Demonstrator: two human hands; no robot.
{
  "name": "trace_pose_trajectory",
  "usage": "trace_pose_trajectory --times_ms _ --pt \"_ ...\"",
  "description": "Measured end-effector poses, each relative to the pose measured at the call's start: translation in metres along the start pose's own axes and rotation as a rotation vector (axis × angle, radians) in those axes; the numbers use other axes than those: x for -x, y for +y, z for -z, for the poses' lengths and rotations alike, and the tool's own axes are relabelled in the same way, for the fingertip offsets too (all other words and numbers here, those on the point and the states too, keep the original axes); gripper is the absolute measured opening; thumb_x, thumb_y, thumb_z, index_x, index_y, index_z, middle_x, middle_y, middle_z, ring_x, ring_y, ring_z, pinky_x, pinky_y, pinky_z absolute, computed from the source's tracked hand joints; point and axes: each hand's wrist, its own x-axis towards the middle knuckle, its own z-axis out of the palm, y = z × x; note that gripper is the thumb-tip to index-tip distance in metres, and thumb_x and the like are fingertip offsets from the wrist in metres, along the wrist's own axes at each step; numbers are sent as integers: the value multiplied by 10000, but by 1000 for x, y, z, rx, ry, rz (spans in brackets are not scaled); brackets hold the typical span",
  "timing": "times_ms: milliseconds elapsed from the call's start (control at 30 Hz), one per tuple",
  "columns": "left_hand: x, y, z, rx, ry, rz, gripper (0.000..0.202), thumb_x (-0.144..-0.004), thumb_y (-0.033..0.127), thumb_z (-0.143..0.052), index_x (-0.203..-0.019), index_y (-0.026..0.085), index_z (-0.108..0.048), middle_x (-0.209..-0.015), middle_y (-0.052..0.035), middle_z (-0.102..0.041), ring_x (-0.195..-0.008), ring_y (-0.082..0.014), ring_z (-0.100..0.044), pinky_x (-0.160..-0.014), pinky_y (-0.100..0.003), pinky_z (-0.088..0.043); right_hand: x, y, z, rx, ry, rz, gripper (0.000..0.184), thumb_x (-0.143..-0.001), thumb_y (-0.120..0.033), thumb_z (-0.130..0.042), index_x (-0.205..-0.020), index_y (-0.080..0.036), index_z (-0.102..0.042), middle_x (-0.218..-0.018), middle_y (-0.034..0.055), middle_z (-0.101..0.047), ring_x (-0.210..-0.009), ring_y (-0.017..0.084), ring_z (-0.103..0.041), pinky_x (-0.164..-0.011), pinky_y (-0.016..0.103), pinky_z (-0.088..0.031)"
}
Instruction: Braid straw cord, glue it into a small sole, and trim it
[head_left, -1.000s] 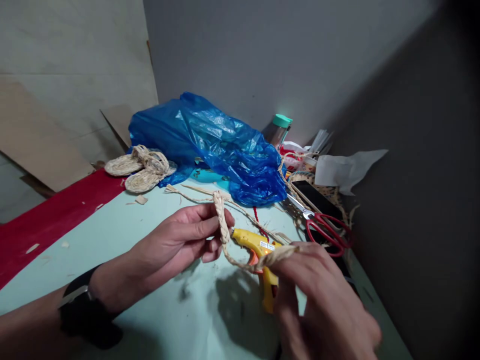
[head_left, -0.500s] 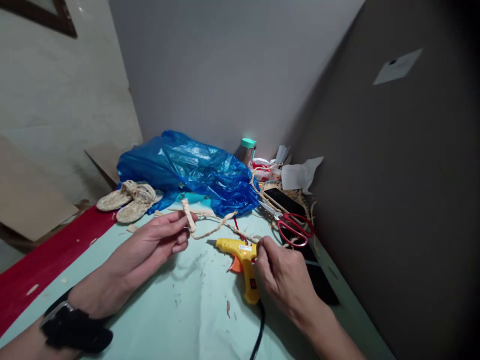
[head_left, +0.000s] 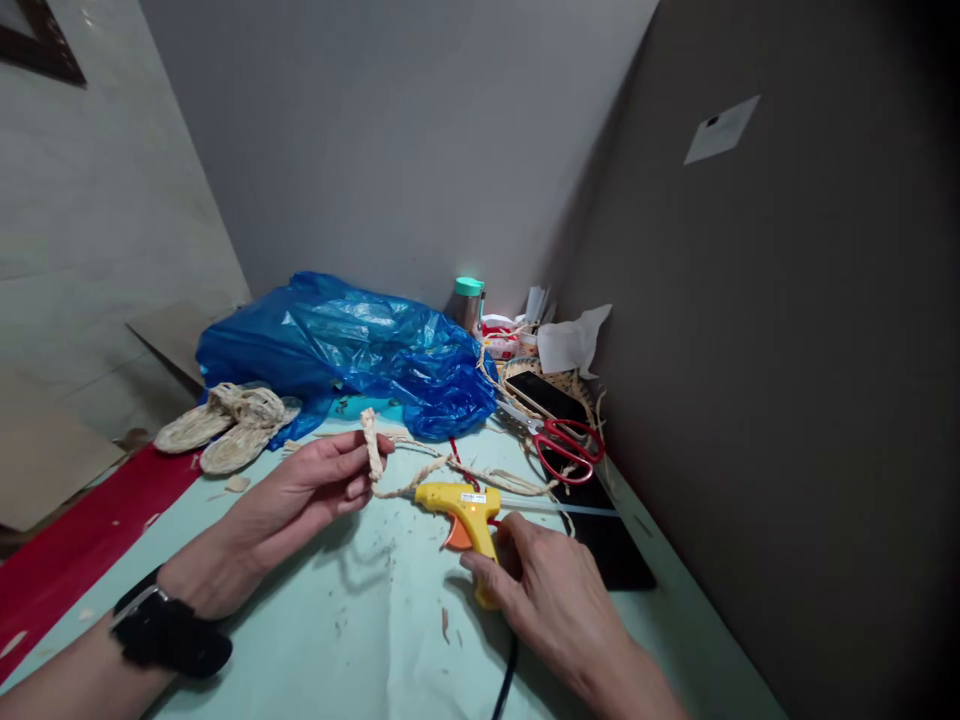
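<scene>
My left hand (head_left: 330, 478) pinches a short folded end of braided straw cord (head_left: 371, 450) between thumb and fingers, held above the table. The thin rest of the cord trails right, behind the glue gun. A yellow hot glue gun (head_left: 461, 500) with an orange trigger points its nozzle left, toward the cord. A translucent glue stick (head_left: 555, 507) sticks out of its back end. My right hand (head_left: 555, 585) is curled at the gun's handle, thumb on its near side; the fingers behind it are partly hidden.
Red-handled scissors (head_left: 566, 450) lie at the right, near a dark phone (head_left: 547, 395) and a black flat panel (head_left: 611, 550). A blue plastic bag (head_left: 337, 340) fills the back, with woven straw slippers (head_left: 236, 430) beside it. A teal-lidded bottle (head_left: 469, 300) stands by the wall.
My right hand has moved from behind the gun's back end down to its handle, uncovering the glue stick. My left hand keeps its pinch on the cord. The view has shifted right.
</scene>
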Motion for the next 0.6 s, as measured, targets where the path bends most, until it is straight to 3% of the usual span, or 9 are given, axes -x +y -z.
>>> trace_pose_trajectory --times_ms 133,267,333,433,533,600 --pt "4 -7 8 -14 -42 62 84 -834 146 -741 -892 87 -753 -744 -35 -603 -541 -59 -469 -510 -137 -439 -6 -7 -3 -31 -89 -58 306 -947 -428 -498 -949 -157 -639 -771 110 -728 -651 261 -679 -552 294 -291" --pt "12 -7 15 -26 -62 79 101 -855 173 -725 -904 91 -757 -746 -43 -610 -538 -55 -462 -511 -131 -414 -10 1 -10 -176 -82 -53 225 -897 -373 -507 -826 -188 -614 -685 55 -685 -568 202 -617 -537 281 -331" --pt "14 -6 17 -28 -67 64 96 -851 181 -729 -898 103 -759 -757 -40 -610 -541 -59 -454 -506 -135 -404 -10 5 -14 -348 -40 -93 200 -856 -380 -532 -769 -207 -584 -614 8 -622 -548 184 -578 -532 275 -355" --pt "14 -6 22 -29 -81 40 98 -829 167 -744 -906 111 -768 -783 -38 -607 -560 -68 -446 -515 -141 -403 -8 5 -15 -765 -6 -188 247 -843 -451 -555 -848 -209 -604 -658 -4 -598 -568 177 -583 -535 274 -434" --pt "14 -7 25 -38 -91 15 111 -822 153 -741 -923 120 -772 -808 -45 -613 -594 -83 -444 -537 -150 -405 -6 -4 -4 -1155 -28 -241 360 -828 -526 -621 -979 -199 -645 -673 2 -590 -549 173 -595 -522 274 -480" --pt "15 -7 26 -73 -89 -6 95 -827 160 -726 -904 124 -768 -801 -49 -615 -600 -90 -438 -543 -162 -397 -6 -12 9 -1289 -31 -254 376 -799 -526 -667 -989 -202 -665 -714 32 -627 -557 176 -599 -512 274 -487"
